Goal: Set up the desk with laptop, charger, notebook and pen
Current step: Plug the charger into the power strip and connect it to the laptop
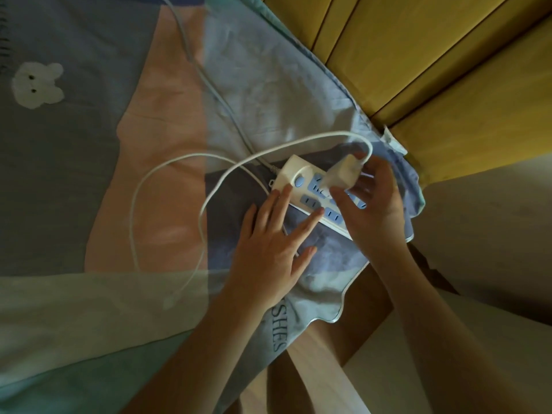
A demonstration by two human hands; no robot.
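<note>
White plastic marks the power strip (316, 198), lying with its blue sockets on a patchwork bedspread (167, 115) beside yellow padded panels (418, 55). In the head view, the left hand (268, 249) lies flat and spread, fingertips pressing the strip's near edge, holding nothing. The right hand (370, 201) curls around the white charger (343, 174) seated in a socket; its cable (167, 204) loops leftward across the cloth.
</note>
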